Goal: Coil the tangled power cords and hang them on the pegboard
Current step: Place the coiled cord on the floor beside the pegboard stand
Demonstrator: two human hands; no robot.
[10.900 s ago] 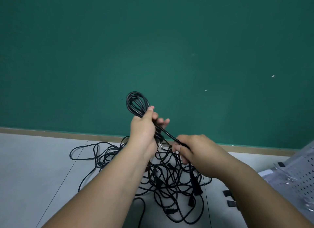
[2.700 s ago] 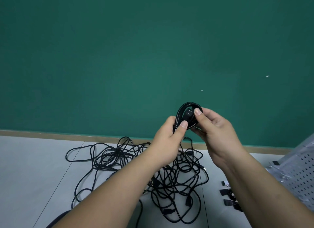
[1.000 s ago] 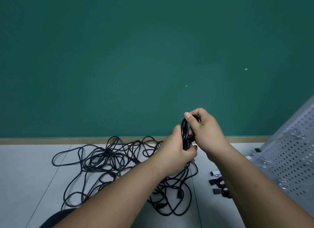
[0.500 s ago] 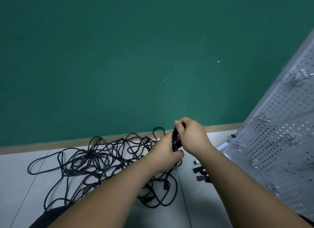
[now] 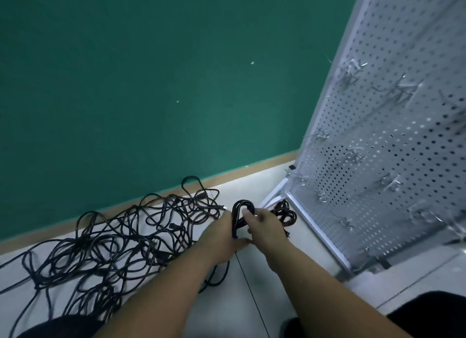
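Both hands have dropped lower and drifted right since half a second ago, and the view has swung with them, so the one white pegboard (image 5: 378, 161) now fills the right side instead of only its edge. One coiled cord (image 5: 237, 211) sits between the two hands, held above the pale floor (image 5: 277, 300). Its black loop stands upright, just left of the pegboard's near bottom corner. The left hand (image 5: 222, 237) grips the lower part of the coil, fingers wrapped under it. The right hand (image 5: 264, 226) curls its fingers round the loop from the right side, so both hands are grasping the same coil.

One tangled pile of cords (image 5: 126, 237) spreads over the floor to the left, along the foot of the green wall (image 5: 151, 73). The strands overlap too much to count the separate cords. One small dark clump (image 5: 285, 211) lies on the floor just beyond the right hand, touching or nearly touching the pegboard's frame — too blurred to tell what it is.

Metal hooks (image 5: 353, 68) stick out of the pegboard in several rows, but blur prevents an exact count. None of them carries a cord.
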